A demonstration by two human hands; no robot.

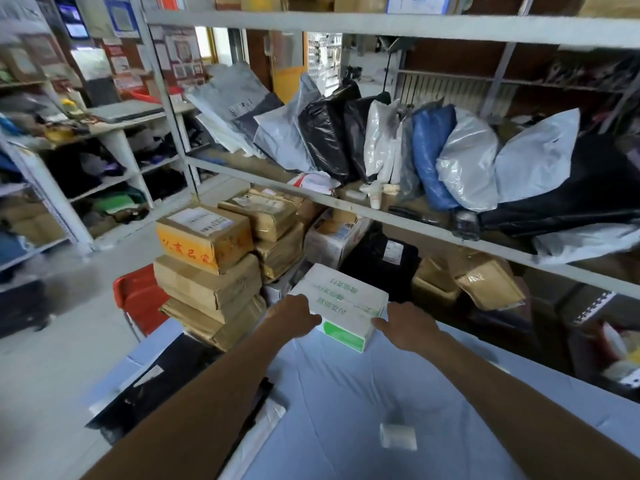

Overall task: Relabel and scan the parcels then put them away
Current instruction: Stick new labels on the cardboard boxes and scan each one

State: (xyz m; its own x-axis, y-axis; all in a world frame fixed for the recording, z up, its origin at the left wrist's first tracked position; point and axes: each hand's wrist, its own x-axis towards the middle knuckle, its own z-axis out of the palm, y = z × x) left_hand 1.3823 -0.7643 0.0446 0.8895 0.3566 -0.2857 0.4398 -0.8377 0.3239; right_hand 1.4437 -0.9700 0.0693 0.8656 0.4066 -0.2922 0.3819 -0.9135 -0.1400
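While gripping the white green-printed carton [341, 297] at the surface's [346, 393] far edge, left hand [294, 315] and right hand [405, 325] curled round its sides, appears barely started. No label visible on top; relabelling, scanning, shelving left, stacked cardboard parcels [207, 282] too.

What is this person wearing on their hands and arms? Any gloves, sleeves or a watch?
Nothing that shows. The left hand and the right hand are bare, with no gloves and no rings to be seen. The left forearm and the right forearm are uncovered down to the picture's lower edge, so no sleeve comes into view. Neither wrist carries a watch or band.
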